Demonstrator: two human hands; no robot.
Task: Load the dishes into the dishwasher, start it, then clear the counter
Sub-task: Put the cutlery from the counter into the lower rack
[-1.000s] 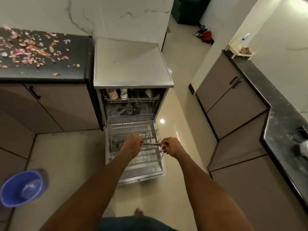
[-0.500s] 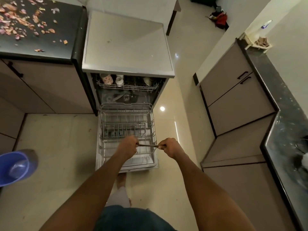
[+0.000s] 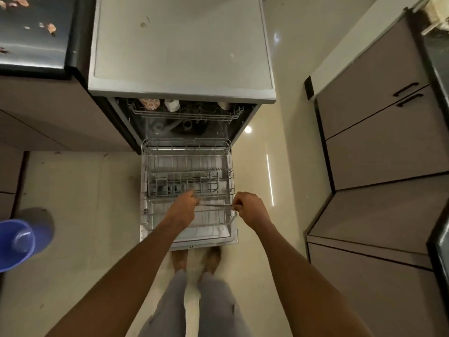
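Observation:
The dishwasher [image 3: 182, 45] stands open below me, its door [image 3: 209, 235] folded down flat. The lower wire rack [image 3: 187, 166] is pulled out over the door and holds no dishes. My left hand [image 3: 185, 205] and my right hand [image 3: 247, 205] each grip one end of a thin metal utensil [image 3: 215, 205] held level above the rack's front edge. Inside, the upper rack [image 3: 187, 113] carries a patterned cup [image 3: 149, 103], a white cup [image 3: 172, 104] and another cup [image 3: 223, 105].
A dark counter [image 3: 31, 40] with scattered peelings lies at the upper left. A blue bucket [image 3: 17, 242] stands on the floor at the left. Brown cabinets [image 3: 379, 142] with a dark counter line the right side. My feet [image 3: 194, 259] stand just before the door's edge.
The view has tilted downward and closer over the dishwasher. Both hands keep hold of the utensil, now nearer the rack's front edge. My legs and feet have come into view.

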